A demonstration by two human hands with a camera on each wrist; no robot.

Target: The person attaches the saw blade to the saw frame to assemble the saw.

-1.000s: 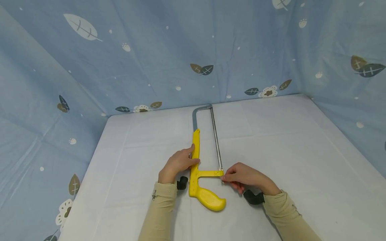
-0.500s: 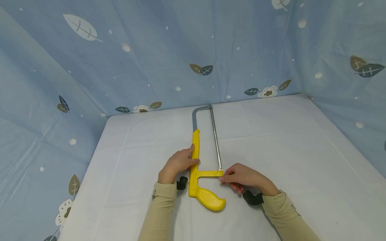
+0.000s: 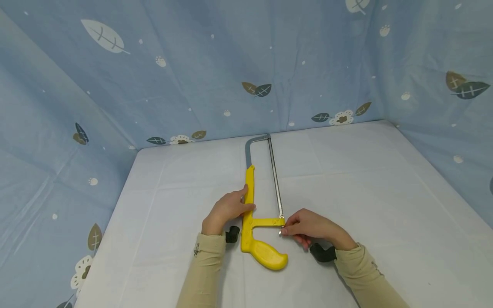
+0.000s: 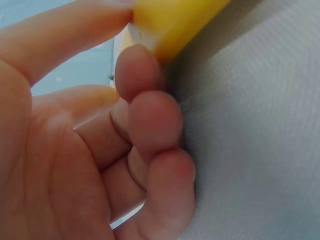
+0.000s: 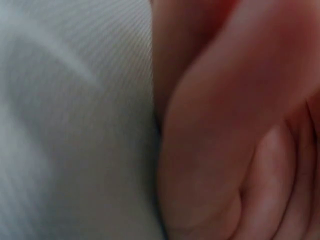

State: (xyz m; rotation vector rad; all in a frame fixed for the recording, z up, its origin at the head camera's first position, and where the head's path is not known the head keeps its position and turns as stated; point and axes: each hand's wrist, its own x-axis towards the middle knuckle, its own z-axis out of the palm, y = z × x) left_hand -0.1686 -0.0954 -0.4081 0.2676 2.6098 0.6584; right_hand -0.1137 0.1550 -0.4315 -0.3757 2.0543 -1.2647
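A yellow-handled hacksaw [image 3: 249,179] lies flat on the white-covered table, its grey bow toward the far edge. The thin metal blade [image 3: 275,179] runs along its right side to a yellow crosspiece [image 3: 268,222]. My left hand [image 3: 228,208] grips the yellow frame above the handle [image 3: 269,256], thumb on the near side. In the left wrist view, the other fingertips [image 4: 155,120] curl beside the cloth. Below the crosspiece, my right hand [image 3: 311,223] pinches a small shiny tension nut [image 3: 280,233] between thumb and forefinger. The right wrist view shows only blurred, curled fingers [image 5: 210,140].
White cloth [image 3: 185,179] with faint creases covers the table. Blue leaf-patterned curtains [image 3: 215,64] stand along the back and both sides. A black wrist-camera mount [image 3: 322,253] sits by the right wrist and another mount [image 3: 233,234] by the left.
The right thumb and fingers have shifted slightly at the tension nut, so its shiny end now shows by the thumb tip. The left hand and hacksaw stay in place.
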